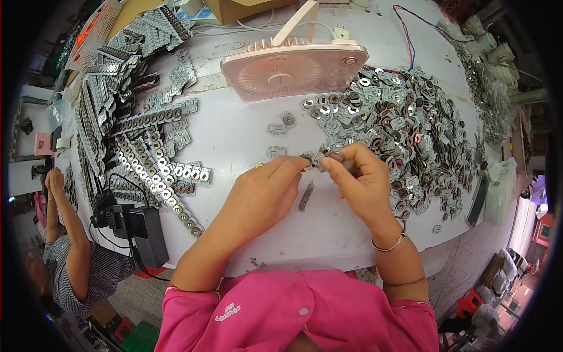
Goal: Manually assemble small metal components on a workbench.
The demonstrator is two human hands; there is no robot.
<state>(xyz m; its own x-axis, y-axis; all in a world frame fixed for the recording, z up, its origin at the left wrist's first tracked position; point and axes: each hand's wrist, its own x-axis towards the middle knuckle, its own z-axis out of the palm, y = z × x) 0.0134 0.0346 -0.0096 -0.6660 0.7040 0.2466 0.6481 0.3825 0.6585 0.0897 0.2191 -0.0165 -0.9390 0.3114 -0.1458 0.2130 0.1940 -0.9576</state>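
Observation:
My left hand and my right hand meet above the middle of the white table. Both have their fingertips pinched on a small silver metal piece; its exact kind is too small to tell. More small round parts seem to sit under the curled fingers of my right hand, largely hidden. Just beyond my left fingertips lie a few loose metal pieces. A narrow grey strip rests on the table between my wrists.
A pink fan stands at the far side. A large heap of loose metal parts spreads on the right. Linked rows of such parts pile up on the left, near a black box with cables. At far left, another person's hands are together.

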